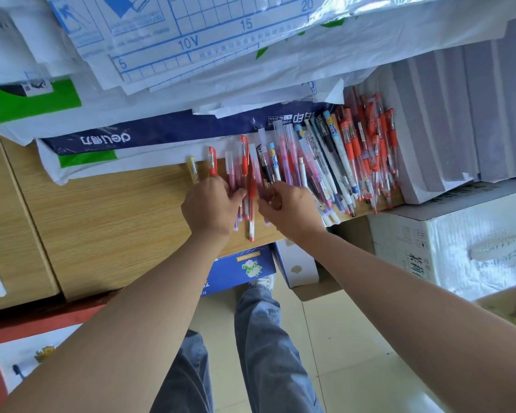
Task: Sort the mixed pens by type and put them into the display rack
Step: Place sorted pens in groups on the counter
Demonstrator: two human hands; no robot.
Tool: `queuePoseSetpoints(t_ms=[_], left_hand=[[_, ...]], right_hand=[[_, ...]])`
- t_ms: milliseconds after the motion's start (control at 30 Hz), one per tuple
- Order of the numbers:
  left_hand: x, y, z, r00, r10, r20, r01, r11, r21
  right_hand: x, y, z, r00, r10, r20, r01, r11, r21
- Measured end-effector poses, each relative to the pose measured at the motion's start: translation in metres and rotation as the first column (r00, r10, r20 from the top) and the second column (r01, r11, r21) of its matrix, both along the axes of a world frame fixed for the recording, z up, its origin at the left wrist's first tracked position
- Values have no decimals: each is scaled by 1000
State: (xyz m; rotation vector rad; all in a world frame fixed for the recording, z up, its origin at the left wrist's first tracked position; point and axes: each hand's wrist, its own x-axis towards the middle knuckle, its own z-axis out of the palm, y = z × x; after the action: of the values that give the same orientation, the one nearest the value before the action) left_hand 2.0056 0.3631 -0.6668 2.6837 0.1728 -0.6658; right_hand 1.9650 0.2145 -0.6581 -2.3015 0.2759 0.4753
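Both hands work loose pens [325,162] near the wooden table [108,210] front edge: left hand [210,205] fingers curled on pink pens [232,177], right hand [289,208] pinching another; bare wood lies left.

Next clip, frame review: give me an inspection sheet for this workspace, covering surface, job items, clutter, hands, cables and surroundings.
Surface: wooden shelf top, bare at left.
Job's things: mixed pens spread in a row; red pens bunched at right; no display rack seen.
Clutter: paper packs stacked behind, one dark blue pack; grey reams at right.
Grippers: left hand and right hand both on pens mid-row; exact grip hidden.
Cables: nothing seen.
Surroundings: cardboard boxes, tiled floor, person's jeans.
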Motion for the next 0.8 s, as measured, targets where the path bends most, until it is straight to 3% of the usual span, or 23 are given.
queuePoseSetpoints(t_ms=[300,400,567,800], left_hand=[[-3,1,8,999,15,-33,-22,976,-219],[-2,0,22,997,-46,-61,24,943,-332],[3,-13,31,933,1,-360,-209,816,-539],[1,-11,35,923,2,-385,-251,761,-597]], right_hand=[[0,-14,6,999,-33,33,31,998,55],[-2,-18,11,998,-46,-49,50,994,99],[-6,-12,23,991,-19,-131,44,980,192],[-8,-14,34,967,-79,-241,160,926,342]])
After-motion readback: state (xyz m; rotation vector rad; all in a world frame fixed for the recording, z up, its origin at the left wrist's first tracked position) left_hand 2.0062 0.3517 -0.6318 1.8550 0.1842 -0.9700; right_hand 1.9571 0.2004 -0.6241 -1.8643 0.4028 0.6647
